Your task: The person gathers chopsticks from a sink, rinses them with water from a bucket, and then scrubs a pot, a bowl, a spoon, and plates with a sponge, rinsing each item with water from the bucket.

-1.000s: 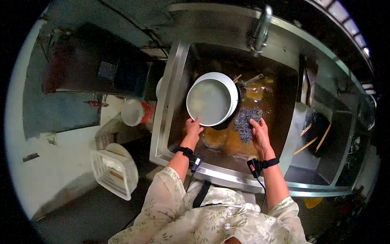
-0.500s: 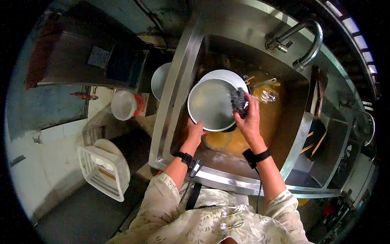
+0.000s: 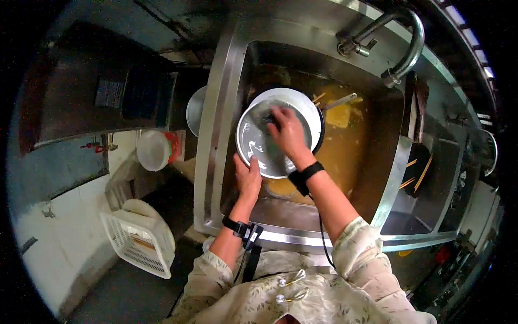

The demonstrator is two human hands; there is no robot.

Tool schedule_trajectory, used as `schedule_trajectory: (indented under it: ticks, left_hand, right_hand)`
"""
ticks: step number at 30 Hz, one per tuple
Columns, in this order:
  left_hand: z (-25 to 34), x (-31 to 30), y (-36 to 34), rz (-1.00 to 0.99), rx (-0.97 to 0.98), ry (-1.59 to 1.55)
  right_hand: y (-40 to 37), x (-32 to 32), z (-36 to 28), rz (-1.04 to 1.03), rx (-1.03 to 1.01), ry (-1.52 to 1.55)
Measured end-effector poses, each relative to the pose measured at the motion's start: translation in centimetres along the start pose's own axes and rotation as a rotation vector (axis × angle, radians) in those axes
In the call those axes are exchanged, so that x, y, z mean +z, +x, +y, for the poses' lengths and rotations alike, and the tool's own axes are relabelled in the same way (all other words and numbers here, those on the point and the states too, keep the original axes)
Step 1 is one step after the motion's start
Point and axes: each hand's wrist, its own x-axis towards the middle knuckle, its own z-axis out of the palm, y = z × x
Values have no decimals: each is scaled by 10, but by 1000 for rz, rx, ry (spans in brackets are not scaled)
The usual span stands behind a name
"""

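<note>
A round metal bowl (image 3: 278, 164) is tilted over the murky water in the sink, with water glinting inside it. My left hand (image 3: 247, 177) grips its lower left rim, thumb over the edge. Inside the bowl, my right hand (image 3: 287, 131) is closed on a dark scouring pad (image 3: 263, 117), which is blurred by motion. Behind and to the right of the bowl sits a white dish (image 3: 312, 116), partly covered by it. A utensil handle (image 3: 341, 101) and chopsticks stick up beside the dish.
The steel sink (image 3: 209, 162) has a curved faucet (image 3: 415, 46) at its upper right. A smaller basin (image 3: 413, 216) with chopsticks lies to the right. At the left are a white bucket (image 3: 152, 150), a white plastic basket (image 3: 137, 245) and a metal pot (image 3: 195, 112).
My right hand has moved left with the pad, from the bowl's right rim into its inside. The bowl is tilted differently, and the whole view has shifted a little.
</note>
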Motion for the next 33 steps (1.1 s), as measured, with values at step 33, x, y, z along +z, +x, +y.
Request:
schedule_trajectory:
  ticks: [33]
  left_hand:
    - [22, 148, -103, -504, 91, 539]
  right_hand:
    - [-191, -146, 139, -411, 920, -281]
